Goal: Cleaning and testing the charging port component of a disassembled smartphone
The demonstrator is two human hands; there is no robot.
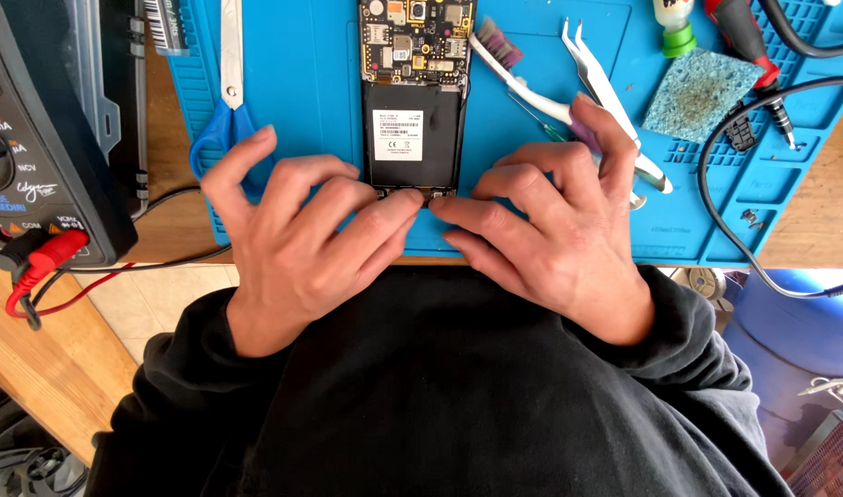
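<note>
Currently your left hand [297, 244] and right hand [555, 225] both rest on the near end of the opened phone [412, 97], which lies back-off on the blue work mat [302, 83], far from your body and between your wrists. Your fingertips [405, 199] press against the phone's near edge from either side, almost meeting; neither hand is clenched and neither encloses anything, the fingers being bent and spread. The phone's black battery [410, 138] with its white label sits in the near half, the exposed circuit board [416, 37] in the far half. Blue-handled scissors [226, 110] lie just left of your left hand. A toothbrush [523, 83] and metal tweezers [605, 92] lie partly under your right fingers. A blue sponge [697, 92] sits far right. A multimeter [34, 138] with red leads stands at the left edge.
</note>
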